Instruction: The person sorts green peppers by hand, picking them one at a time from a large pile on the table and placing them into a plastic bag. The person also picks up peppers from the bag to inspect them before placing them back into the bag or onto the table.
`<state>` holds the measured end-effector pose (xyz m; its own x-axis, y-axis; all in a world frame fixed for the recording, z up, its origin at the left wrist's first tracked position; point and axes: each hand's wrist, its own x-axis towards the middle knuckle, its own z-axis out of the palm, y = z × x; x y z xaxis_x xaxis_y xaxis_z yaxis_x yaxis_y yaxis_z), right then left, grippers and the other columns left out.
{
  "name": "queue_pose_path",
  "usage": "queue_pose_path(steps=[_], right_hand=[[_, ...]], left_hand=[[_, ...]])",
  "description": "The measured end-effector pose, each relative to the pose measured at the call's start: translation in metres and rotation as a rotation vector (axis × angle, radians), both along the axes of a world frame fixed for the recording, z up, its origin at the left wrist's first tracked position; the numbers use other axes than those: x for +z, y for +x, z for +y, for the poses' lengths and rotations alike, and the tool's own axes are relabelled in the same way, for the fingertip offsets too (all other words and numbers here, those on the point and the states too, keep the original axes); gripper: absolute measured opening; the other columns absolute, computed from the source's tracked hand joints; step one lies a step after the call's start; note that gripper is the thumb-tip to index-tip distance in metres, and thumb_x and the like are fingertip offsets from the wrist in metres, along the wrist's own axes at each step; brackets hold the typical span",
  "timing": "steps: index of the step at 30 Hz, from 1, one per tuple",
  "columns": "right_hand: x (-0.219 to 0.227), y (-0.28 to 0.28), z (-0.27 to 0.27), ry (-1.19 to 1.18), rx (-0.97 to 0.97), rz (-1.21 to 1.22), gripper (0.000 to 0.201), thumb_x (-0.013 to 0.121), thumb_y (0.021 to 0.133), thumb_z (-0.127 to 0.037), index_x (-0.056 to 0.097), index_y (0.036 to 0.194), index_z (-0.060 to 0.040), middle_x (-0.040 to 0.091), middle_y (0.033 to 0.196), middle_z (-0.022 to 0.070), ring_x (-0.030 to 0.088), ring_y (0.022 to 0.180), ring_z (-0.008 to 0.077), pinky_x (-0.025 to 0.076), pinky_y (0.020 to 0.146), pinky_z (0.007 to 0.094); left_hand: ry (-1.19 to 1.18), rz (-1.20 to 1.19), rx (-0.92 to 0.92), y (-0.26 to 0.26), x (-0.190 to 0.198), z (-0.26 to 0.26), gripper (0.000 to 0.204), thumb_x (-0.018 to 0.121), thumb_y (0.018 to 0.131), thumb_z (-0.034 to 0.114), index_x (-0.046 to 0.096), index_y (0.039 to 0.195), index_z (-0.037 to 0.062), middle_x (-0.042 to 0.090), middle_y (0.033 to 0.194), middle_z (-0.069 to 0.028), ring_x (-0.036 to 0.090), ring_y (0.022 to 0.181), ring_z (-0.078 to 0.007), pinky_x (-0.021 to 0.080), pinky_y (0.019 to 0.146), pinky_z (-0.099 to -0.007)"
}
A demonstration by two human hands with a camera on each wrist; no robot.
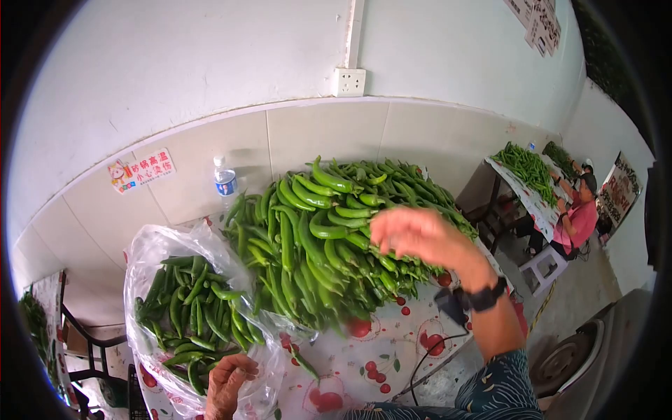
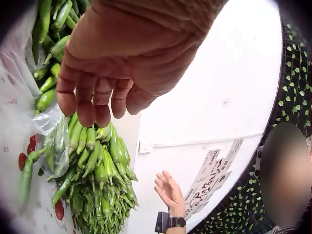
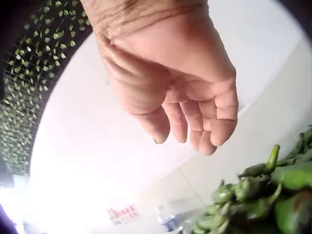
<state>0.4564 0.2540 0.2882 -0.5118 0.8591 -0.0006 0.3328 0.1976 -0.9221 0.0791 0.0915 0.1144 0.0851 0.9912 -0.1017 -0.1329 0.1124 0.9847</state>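
Observation:
My right hand (image 1: 420,238) is raised over the big heap of long green peppers (image 1: 301,241), its fingers loosely bent. In the right wrist view the palm (image 3: 170,73) shows, and nothing lies in it. Low in the head view, my left hand (image 1: 229,381) hangs by the near side of a clear plastic bag (image 1: 157,245). Its fingers (image 2: 100,100) are relaxed and hold nothing. Inside the wide-mouthed bag lie several smaller, darker green peppers (image 1: 185,308). One loose pepper (image 1: 304,364) rests on the tablecloth (image 1: 350,374) between the bag and me.
A water bottle (image 1: 225,178) stands behind the heap against the tiled wall (image 1: 322,129). A dark cable (image 1: 420,360) runs over the table's right side. Further right, a person in a pink shirt (image 1: 582,215) sits at another table of peppers (image 1: 523,171), near a white stool (image 1: 544,269).

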Motion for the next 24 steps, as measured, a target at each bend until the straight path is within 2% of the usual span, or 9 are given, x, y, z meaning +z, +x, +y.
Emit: queue_pose_path(steps=[3,6,8,13,14,15,21,22,24], right_hand=[[-0.055,-0.001,-0.051,-0.131,0.196,-0.01,0.034,0.056,0.093,-0.02,0.052,0.123,-0.004,0.061,0.109,0.0039,0.058,0.101,0.0143,0.047,0.09,0.0284],[-0.116,-0.006,-0.09,-0.291,0.203,-0.042,0.039,0.055,0.094,-0.028,0.052,0.126,-0.0053,0.061,0.114,0.0062,0.058,0.102,0.0148,0.047,0.089,0.0288],[-0.15,-0.009,-0.111,-0.472,0.193,-0.04,0.037,0.054,0.095,-0.024,0.05,0.127,-0.0053,0.061,0.112,0.0041,0.057,0.103,0.0129,0.046,0.09,0.0278],[-0.175,-0.029,-0.149,-0.668,0.154,-0.182,0.04,0.054,0.093,-0.028,0.052,0.125,-0.004,0.062,0.113,0.0048,0.057,0.102,0.0131,0.046,0.085,0.0256],[-0.195,-0.027,-0.156,-0.467,0.247,0.076,0.037,0.056,0.091,-0.023,0.053,0.122,-0.0023,0.062,0.112,0.0046,0.057,0.099,0.0117,0.046,0.083,0.0245],[-0.204,-0.026,-0.159,-0.471,0.224,-0.012,0.036,0.057,0.091,-0.021,0.054,0.121,-0.0018,0.062,0.111,0.0047,0.057,0.098,0.0117,0.046,0.082,0.0245],[-0.21,-0.048,-0.17,-0.513,0.074,-0.261,0.029,0.059,0.088,-0.014,0.058,0.114,0.0001,0.064,0.1,0.0038,0.058,0.089,0.0108,0.046,0.079,0.0241],[-0.213,-0.049,-0.17,-0.475,0.048,-0.283,0.028,0.059,0.088,-0.014,0.058,0.113,0.0001,0.064,0.097,0.0034,0.058,0.087,0.0103,0.046,0.078,0.0239],[-0.215,-0.051,-0.167,-0.424,0.029,-0.315,0.033,0.058,0.087,-0.019,0.058,0.113,0.001,0.065,0.099,0.009,0.059,0.091,0.0135,0.047,0.08,0.0276]], left_hand=[[0.043,0.117,0.0,-0.005,0.009,-0.009,0.03,0.055,0.092,0.021,0.058,0.113,-0.0006,0.062,0.1,-0.0072,0.059,0.09,-0.0157,0.047,0.081,-0.0304],[0.06,0.202,0.018,-0.007,0.016,-0.019,0.035,0.055,0.092,0.026,0.058,0.114,-0.0007,0.063,0.098,-0.0071,0.059,0.089,-0.0139,0.046,0.079,-0.0302],[0.085,0.204,0.051,-0.01,0.013,-0.025,0.024,0.053,0.088,0.013,0.059,0.107,-0.0011,0.064,0.095,-0.0069,0.058,0.087,-0.0137,0.045,0.081,-0.0283],[0.049,0.481,0.205,-0.029,0.009,-0.042,0.021,0.051,0.085,0.007,0.06,0.103,0.0015,0.061,0.095,-0.0046,0.056,0.09,-0.0123,0.045,0.077,-0.027],[0.096,0.626,0.28,-0.032,0.015,-0.044,0.022,0.051,0.083,0.006,0.06,0.103,0.0012,0.062,0.094,-0.0064,0.057,0.087,-0.0135,0.046,0.076,-0.0268],[0.122,0.782,0.355,-0.038,0.022,-0.047,0.024,0.052,0.082,0.004,0.06,0.104,0.0009,0.063,0.093,-0.0082,0.058,0.085,-0.0147,0.046,0.074,-0.0266],[0.168,0.807,0.863,-0.109,-0.028,-0.09,0.04,0.059,0.08,0.005,0.051,0.12,0.0038,0.055,0.121,-0.0134,0.054,0.11,-0.0223,0.048,0.082,-0.0337],[0.215,1.05,0.884,-0.123,-0.04,-0.096,0.043,0.06,0.081,0.005,0.049,0.122,0.0038,0.052,0.126,-0.0135,0.051,0.114,-0.023,0.046,0.087,-0.0352],[0.05,0.836,0.967,-0.126,-0.057,-0.106,0.044,0.062,0.08,0.008,0.05,0.122,0.0031,0.056,0.12,-0.0133,0.053,0.111,-0.0258,0.044,0.091,-0.036]])
